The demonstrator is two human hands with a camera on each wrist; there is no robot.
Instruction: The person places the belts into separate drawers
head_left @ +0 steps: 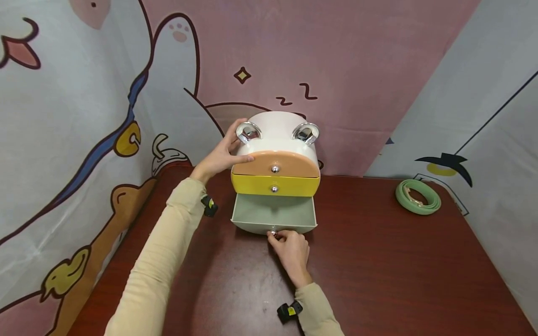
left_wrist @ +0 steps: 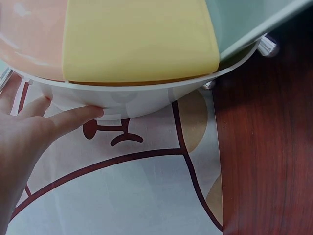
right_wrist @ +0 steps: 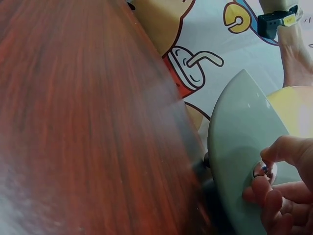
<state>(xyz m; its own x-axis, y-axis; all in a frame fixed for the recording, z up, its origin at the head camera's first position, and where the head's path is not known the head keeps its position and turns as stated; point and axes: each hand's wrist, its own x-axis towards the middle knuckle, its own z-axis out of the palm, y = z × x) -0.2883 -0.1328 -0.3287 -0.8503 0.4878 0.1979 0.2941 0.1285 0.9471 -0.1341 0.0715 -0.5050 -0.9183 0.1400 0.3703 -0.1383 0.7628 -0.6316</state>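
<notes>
A small white cabinet (head_left: 277, 123) with three rounded drawers stands on the table. Its orange top drawer (head_left: 256, 163) and yellow middle drawer (head_left: 252, 185) are closed, while the pale green bottom drawer (head_left: 248, 212) is pulled out, with nothing in it. My left hand (head_left: 222, 154) rests on the cabinet's left side, its fingers fairly straight; in the left wrist view, fingertips (left_wrist: 93, 111) touch the white shell. Thumb and fingers of my right hand (head_left: 292, 252) pinch the silver knob (right_wrist: 266, 170) on the green drawer's front.
A coiled green belt (head_left: 430, 200) with a gold-coloured buckle lies at the right back of the brown table (head_left: 378, 270). Two shiny silver round pieces (head_left: 306, 133) stick up from the cabinet's top. A cartoon-printed cloth (head_left: 357, 84) hangs behind and along the sides.
</notes>
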